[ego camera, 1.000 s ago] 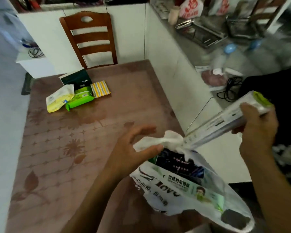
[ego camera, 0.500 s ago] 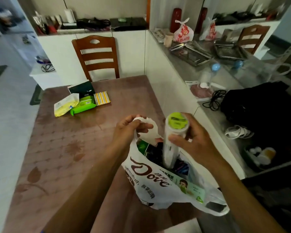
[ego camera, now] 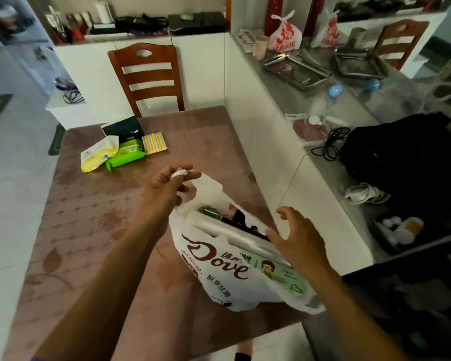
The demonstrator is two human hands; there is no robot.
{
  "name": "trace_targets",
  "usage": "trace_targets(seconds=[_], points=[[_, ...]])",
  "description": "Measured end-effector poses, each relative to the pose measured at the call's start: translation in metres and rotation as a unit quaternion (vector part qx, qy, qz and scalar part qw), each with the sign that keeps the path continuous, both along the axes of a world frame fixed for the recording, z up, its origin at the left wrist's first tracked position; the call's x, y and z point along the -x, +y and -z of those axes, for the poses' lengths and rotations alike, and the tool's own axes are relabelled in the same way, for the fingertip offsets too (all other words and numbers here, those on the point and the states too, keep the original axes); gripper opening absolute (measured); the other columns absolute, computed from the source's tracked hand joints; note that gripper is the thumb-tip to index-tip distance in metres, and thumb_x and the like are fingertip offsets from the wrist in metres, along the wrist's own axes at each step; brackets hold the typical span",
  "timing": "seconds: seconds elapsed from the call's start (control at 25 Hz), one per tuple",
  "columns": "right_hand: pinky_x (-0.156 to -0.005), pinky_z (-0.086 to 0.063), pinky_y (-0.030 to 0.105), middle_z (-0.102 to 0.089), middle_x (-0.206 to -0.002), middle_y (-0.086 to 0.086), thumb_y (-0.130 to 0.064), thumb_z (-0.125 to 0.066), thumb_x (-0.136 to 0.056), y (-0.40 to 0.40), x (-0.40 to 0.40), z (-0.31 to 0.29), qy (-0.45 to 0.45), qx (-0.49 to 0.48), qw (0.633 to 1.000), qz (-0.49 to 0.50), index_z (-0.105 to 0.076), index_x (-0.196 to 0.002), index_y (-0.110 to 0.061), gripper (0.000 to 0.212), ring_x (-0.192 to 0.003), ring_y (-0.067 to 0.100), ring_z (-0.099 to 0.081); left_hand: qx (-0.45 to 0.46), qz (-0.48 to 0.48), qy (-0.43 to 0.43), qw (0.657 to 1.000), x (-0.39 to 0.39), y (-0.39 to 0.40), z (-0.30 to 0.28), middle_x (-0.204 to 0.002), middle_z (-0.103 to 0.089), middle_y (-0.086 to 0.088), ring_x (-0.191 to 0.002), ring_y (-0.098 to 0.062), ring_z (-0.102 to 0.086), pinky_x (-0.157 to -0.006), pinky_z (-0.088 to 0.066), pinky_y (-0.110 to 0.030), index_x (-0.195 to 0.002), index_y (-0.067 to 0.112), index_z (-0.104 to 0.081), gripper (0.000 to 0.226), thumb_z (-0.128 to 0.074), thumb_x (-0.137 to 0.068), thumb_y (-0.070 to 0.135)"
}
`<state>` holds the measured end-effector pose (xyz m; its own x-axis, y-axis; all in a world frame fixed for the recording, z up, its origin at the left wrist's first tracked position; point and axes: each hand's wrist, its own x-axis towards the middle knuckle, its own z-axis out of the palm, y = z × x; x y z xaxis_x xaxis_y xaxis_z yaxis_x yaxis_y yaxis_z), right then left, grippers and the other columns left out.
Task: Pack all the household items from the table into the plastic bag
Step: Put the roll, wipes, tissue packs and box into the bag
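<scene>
A white printed plastic bag (ego camera: pixel 219 272) stands on the pink table (ego camera: pixel 94 230) near its front right corner. My left hand (ego camera: pixel 164 188) pinches one bag handle and holds it up. Inside lies a clear wrapped roll (ego camera: pixel 229 230) among dark items and a green-labelled pack. My right hand (ego camera: pixel 297 238) hovers over the bag's right side, fingers spread and empty. At the table's far left sit a yellow packet (ego camera: pixel 97 156), a green wipes pack (ego camera: pixel 125 155), a yellow-striped packet (ego camera: pixel 154 143) and a dark green pouch (ego camera: pixel 123 130).
A wooden chair (ego camera: pixel 146 76) stands at the table's far end. A white counter wall (ego camera: pixel 266 152) runs along the right, with metal trays (ego camera: pixel 297 69), a black bag (ego camera: pixel 406 157), cables and a red-printed bag (ego camera: pixel 284 35) on top.
My right hand pushed the roll down into the bag and let go of it; it now hangs free. My left hand kept the handle raised.
</scene>
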<state>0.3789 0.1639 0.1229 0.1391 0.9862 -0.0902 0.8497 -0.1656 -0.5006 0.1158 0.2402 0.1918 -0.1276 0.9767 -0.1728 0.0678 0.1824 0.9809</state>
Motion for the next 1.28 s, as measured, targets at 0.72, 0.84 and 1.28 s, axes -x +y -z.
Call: trace_targets(seconds=[0.72, 0.84, 1.28], points=[[-0.055, -0.034, 0.028, -0.044, -0.054, -0.003, -0.023, -0.049, -0.095, -0.028, 0.031, -0.045, 0.144, 0.142, 0.977, 0.072, -0.043, -0.054, -0.019, 0.042, -0.052, 0.012, -0.044, -0.083, 0.111, 0.116, 0.983, 0.014, 0.034, -0.005, -0.097, -0.070, 0.004, -0.080, -0.016, -0.057, -0.055, -0.049, -0.014, -0.112, 0.015, -0.062, 0.028, -0.044, -0.097, 0.000], [-0.057, -0.043, 0.029, -0.052, -0.063, -0.002, -0.039, -0.050, -0.092, -0.025, 0.033, -0.036, 0.030, 0.176, 0.982, 0.061, -0.050, -0.064, -0.018, 0.035, -0.058, 0.013, -0.052, -0.076, 0.110, 0.115, 0.984, 0.017, 0.030, 0.011, -0.109, -0.068, -0.008, -0.084, -0.016, -0.064, -0.067, -0.054, -0.016, -0.130, 0.014, -0.053, 0.038, -0.052, -0.095, 0.002], [-0.090, -0.037, 0.027, -0.043, -0.141, -0.008, -0.038, -0.057, -0.090, 0.027, 0.184, -0.112, 0.049, -0.135, 0.982, -0.125, -0.044, -0.129, -0.027, 0.042, -0.120, 0.016, -0.045, -0.079, 0.093, 0.313, 0.942, 0.112, 0.006, -0.009, -0.160, -0.026, -0.002, -0.144, -0.021, -0.028, -0.110, -0.028, -0.031, -0.153, 0.024, -0.018, 0.089, -0.071, -0.083, 0.040]])
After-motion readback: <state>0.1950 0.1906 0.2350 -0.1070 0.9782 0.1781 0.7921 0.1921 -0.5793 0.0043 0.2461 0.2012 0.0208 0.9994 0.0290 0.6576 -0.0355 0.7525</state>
